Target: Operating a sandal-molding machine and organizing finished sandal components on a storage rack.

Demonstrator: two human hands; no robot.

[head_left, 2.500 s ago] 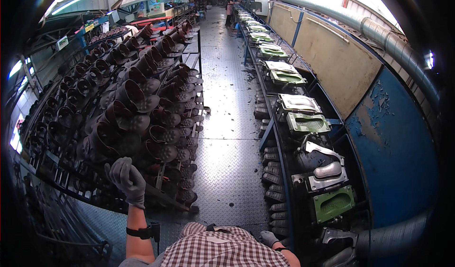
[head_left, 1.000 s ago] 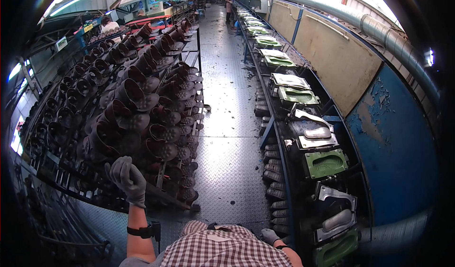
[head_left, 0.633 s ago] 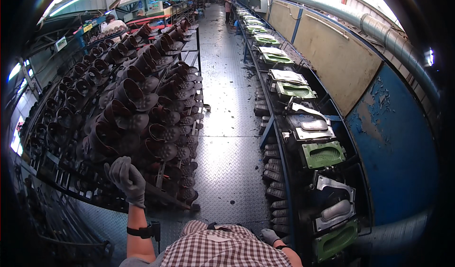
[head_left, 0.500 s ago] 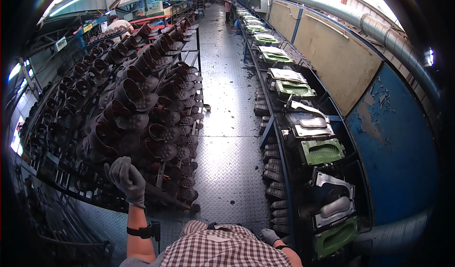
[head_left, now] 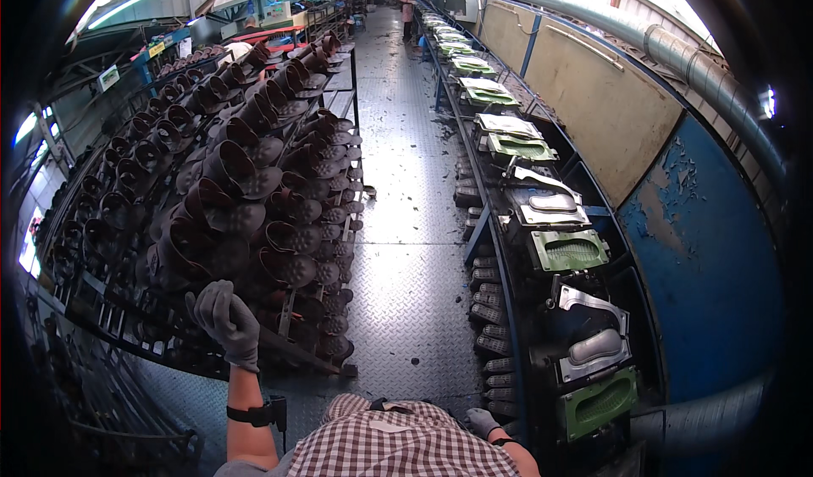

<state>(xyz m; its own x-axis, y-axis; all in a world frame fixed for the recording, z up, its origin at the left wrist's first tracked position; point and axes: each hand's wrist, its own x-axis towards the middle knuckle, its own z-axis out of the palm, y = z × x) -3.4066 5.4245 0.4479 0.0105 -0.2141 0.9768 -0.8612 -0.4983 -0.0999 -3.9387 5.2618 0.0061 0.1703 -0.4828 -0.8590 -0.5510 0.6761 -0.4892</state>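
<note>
My left hand (head_left: 224, 320), in a grey glove, is raised at the near end of a rack (head_left: 288, 346) of dark boot uppers (head_left: 190, 248). Its fingers are curled and overlap the rack's lower rail; whatever they hold is hidden. Low beside the conveyor line (head_left: 529, 392) is my gloved right hand (head_left: 483, 423), small and dim, its fingers not clear enough to read. To its right lie open shoe-sole moulds: a green mould half (head_left: 598, 404) with a sole-shaped hollow, and a silver metal half (head_left: 595, 350) with a raised sole form.
More green and silver moulds (head_left: 569, 250) run along the line into the distance. Under it sit several dark, ridged pieces (head_left: 489, 312). A metal-plate aisle (head_left: 406, 291) separates rack and line. A person (head_left: 407, 11) stands far down it. Blue and tan panels (head_left: 703, 248) border the right.
The moulds on the right have shifted forward, away from me, along the line. Another person at the far left has dropped lower behind the rack. Both my hands hold their places.
</note>
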